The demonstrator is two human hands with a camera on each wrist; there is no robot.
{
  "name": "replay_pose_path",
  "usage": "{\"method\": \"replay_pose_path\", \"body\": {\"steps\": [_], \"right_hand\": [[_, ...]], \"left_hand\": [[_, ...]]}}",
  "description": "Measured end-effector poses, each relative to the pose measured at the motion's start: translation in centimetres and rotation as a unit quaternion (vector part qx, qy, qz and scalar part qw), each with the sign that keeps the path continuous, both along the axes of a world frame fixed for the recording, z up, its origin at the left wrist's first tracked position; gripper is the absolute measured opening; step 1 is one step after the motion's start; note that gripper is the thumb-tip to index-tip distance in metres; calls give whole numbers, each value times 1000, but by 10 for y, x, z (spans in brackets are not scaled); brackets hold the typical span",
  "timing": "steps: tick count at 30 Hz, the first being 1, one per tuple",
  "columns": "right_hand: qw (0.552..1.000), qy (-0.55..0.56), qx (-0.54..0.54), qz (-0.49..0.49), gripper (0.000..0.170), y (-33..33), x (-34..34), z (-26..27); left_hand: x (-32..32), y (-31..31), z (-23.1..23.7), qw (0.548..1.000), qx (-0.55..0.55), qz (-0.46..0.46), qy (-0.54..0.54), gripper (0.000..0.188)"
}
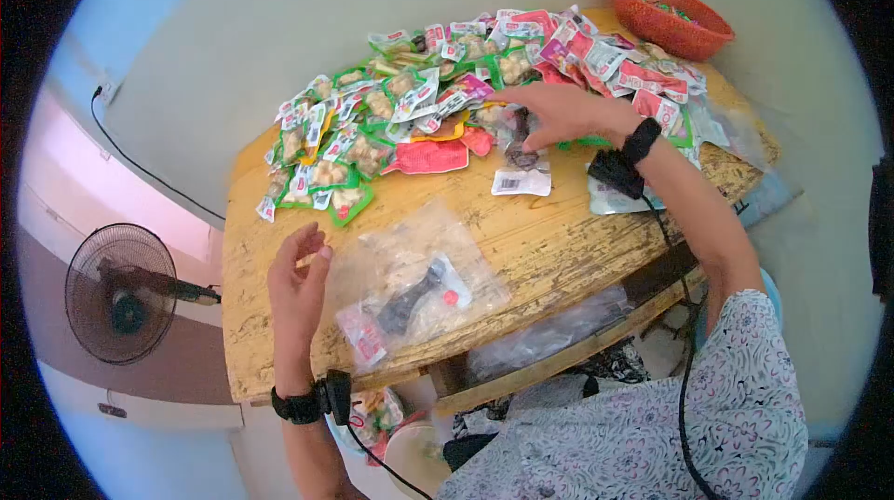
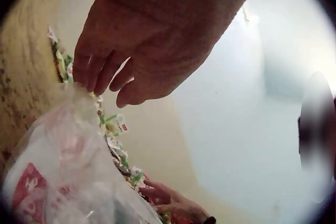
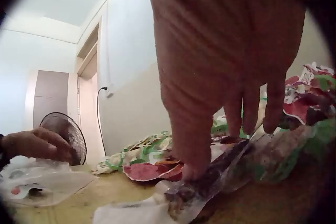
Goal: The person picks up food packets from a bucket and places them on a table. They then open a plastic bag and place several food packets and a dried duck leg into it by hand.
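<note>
My right hand (image 1: 568,114) reaches down at the front of the packet pile and pinches a clear-and-white snack packet (image 1: 521,182) with dark contents. In the right wrist view its thumb presses the near side of the dark part (image 3: 210,182), with the fingers on the far side. Loosely bent, my left hand (image 1: 298,267) hovers over the table's left part, holding nothing. Beside it lies a clear plastic bag (image 1: 475,263) with a dark packet (image 1: 410,300) and a pink-and-white packet (image 1: 361,334) inside. In the left wrist view the fingertips overlap the bag's edge.
A large pile of snack packets (image 1: 377,104) covers the back of the worn wooden table (image 1: 559,258). An orange basket (image 1: 666,20) stands at the back right corner. Clear plastic bags (image 1: 549,332) lie on a shelf under the tabletop. A fan (image 1: 121,293) is at the left.
</note>
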State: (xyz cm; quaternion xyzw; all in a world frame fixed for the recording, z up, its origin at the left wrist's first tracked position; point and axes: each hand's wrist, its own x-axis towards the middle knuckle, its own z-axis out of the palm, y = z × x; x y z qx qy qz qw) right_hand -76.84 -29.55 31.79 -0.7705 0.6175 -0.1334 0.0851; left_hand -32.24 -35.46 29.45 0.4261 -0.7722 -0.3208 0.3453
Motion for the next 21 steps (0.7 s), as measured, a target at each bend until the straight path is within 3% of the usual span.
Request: {"method": "replay_pose_path", "body": {"steps": [3,4,7,10,14,17,20,21], "right_hand": [[996,-29,84,3,100,-11,-9,3],[996,-53,65,34,107,-14,-12,0],[993,-40,105,25,112,-6,-7,7],[997,-10,64,39,93,8,0,-2],[996,21,-9,81,71,36,6,-1],[967,25,-156,201,63,43,-3,-12],[983,33,-57,169,56,63,6,5],[984,26,-68,163,54,64,6,5]], "left_hand": [[-9,35,28,998,-64,1,-5,37],[-13,47,34,997,-79,-8,7,37],[-36,84,43,991,-118,-64,18,40],[-59,111,42,967,-195,-134,-95,47],[-96,141,36,942,-213,-181,-186,48],[-112,148,26,928,-212,-192,-240,49],[-120,149,16,920,-222,-177,-272,44],[-121,148,10,919,-231,-165,-275,42]]}}
